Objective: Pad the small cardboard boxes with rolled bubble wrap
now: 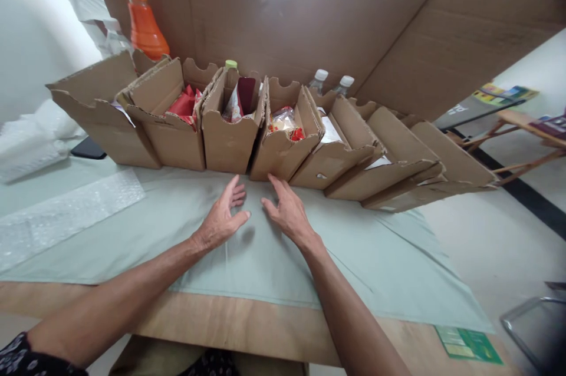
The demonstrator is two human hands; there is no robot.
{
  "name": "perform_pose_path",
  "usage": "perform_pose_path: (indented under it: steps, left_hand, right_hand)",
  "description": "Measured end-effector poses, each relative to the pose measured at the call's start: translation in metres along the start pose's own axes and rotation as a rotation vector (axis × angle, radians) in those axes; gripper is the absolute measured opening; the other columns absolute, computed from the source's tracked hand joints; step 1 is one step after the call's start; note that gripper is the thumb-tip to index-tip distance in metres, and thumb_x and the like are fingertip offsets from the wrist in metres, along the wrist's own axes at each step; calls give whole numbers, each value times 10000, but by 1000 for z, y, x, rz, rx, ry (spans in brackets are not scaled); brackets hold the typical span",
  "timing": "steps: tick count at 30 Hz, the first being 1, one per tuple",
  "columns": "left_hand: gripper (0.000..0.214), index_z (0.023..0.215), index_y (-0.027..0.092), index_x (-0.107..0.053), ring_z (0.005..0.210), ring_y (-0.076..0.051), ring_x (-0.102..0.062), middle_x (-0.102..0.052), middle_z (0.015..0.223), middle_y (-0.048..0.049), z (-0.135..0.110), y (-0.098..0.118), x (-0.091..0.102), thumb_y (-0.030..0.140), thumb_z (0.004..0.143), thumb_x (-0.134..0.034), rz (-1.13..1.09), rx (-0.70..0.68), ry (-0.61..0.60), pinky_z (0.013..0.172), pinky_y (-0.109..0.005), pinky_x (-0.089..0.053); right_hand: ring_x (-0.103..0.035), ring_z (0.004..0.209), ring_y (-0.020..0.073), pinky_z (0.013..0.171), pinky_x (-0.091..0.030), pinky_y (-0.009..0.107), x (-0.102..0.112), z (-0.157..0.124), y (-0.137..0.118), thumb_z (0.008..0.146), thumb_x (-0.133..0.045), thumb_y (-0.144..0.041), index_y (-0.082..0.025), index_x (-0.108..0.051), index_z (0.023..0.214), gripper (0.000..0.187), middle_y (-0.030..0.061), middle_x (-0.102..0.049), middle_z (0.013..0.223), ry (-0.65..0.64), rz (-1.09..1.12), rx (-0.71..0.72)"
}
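My left hand (223, 217) and my right hand (286, 209) lie side by side on the pale green cloth (177, 246), fingers stretched out, holding nothing. Their fingertips reach close to the front of a row of several open cardboard boxes (225, 140). The nearest boxes hold packets: red wrappers (183, 105), a tall packet (233, 106) and clear bags of snacks (285, 122). The boxes further right lean over and show white contents (329, 128).
A large cardboard sheet (309, 16) stands behind the boxes. An orange bottle (144, 22) and two clear bottles (318, 81) rise behind them. Bubble wrap (62, 217) and a black phone (88, 149) lie at left. The wooden table edge (247, 323) runs in front.
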State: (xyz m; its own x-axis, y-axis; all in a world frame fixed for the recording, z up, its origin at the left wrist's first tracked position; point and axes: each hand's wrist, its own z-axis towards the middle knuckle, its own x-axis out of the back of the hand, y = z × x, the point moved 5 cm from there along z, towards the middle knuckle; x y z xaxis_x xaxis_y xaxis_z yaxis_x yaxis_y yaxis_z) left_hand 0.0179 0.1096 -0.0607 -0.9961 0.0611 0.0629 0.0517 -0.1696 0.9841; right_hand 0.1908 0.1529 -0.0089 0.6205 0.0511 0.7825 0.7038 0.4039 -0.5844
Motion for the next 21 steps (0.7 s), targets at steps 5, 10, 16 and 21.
perform_pose_path:
  steps: [5,10,16,21]
  left_hand:
    - [860,1606,179,-274,1373,-351,-566,-526,1499,-236,-4,4,0,318,855,-669,35,13,15,1171,-653,-410]
    - [802,1586,176,-309,1367,-336,-568,-536,1487,-226,-7,11,0,303,870,-649,75,37,1,1180,-652,-401]
    - [780,1581,206,-325,1362,-323,-573,-550,1479,-195,-8,15,-1,301,875,-642,124,38,3,1177,-625,-419]
    - [773,1561,197,-355,1339,-330,-589,-568,1459,-195,-10,14,0,331,861,-656,139,26,28,1155,-625,-441]
  right_hand:
    - [-687,1170,278,993,-556,438,8,-4,17,849,-593,-307,-219,-688,1302,471,113,-725,1306,104,68,-73]
    - [-725,871,259,882,-567,444,40,-6,47,892,-519,-367,-189,-760,1039,334,105,-793,937,236,49,-216]
    - [-714,1062,252,943,-558,394,32,1,44,757,-658,-329,-235,-763,1125,394,76,-782,1175,206,117,-164]
    - [-707,781,233,784,-545,366,75,-15,76,852,-541,-413,-201,-766,884,310,74,-783,822,412,65,-357]
